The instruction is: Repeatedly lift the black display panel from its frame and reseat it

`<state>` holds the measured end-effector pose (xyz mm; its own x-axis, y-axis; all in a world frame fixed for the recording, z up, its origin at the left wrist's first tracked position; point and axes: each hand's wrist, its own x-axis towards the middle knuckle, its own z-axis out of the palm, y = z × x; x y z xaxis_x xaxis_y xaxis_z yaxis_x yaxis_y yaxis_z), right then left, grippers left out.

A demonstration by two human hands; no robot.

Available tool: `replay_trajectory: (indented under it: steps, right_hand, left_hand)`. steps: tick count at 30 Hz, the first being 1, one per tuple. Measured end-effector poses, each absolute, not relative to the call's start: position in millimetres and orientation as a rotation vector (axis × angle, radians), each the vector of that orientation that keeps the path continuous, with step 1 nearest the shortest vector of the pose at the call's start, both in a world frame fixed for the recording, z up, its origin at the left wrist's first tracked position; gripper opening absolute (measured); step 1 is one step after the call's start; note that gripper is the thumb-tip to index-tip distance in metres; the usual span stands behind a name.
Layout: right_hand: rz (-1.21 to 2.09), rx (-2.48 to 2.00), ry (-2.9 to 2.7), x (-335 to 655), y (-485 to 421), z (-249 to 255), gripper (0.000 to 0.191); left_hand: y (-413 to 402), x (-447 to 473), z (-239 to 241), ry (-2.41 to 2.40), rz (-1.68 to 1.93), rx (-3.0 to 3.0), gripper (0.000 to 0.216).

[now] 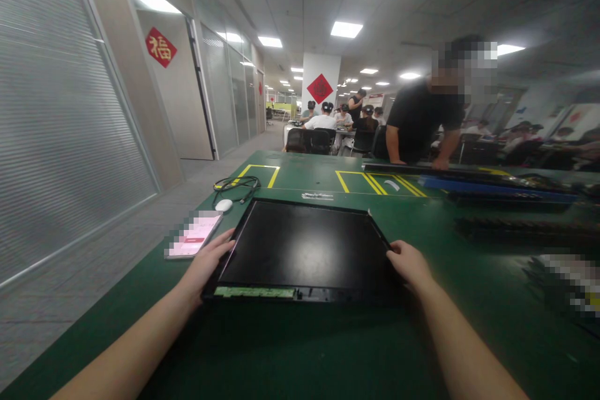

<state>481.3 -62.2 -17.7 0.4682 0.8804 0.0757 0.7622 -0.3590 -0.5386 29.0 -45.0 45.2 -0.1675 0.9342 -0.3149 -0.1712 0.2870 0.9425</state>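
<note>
A black LCD panel (300, 247) in a dark frame lies face up just in front of me, over the green table. A strip of green circuit board (255, 292) shows along its near edge at the left. My left hand (209, 262) grips the panel's left side, fingers partly hidden beneath it. On the opposite side my right hand (409, 262) holds the right edge, thumb on top of the frame. I cannot tell whether the panel rests on the table or is slightly lifted.
Left of the panel are a tablet-like device (194, 234) with a pink screen, a white mouse (224, 205) and a coiled black cable (237, 186). Long dark strips (515, 197) and a blue one (469, 186) lie at the right. A person (422, 115) leans on the table's far side.
</note>
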Motion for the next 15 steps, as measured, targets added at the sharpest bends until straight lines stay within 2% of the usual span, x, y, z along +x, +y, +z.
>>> replay_trajectory:
  steps: [8, 15]
  right_hand:
    - [0.279, -2.230, -1.382, 479, -63, -16, 0.024]
    - [0.313, -2.256, -1.382, 477, -64, -12, 0.028]
  left_hand:
    - [-34, 15, 26, 1.299, 1.146, 0.806, 0.059]
    - [-39, 22, 33, 1.266, 1.165, 0.775, 0.057]
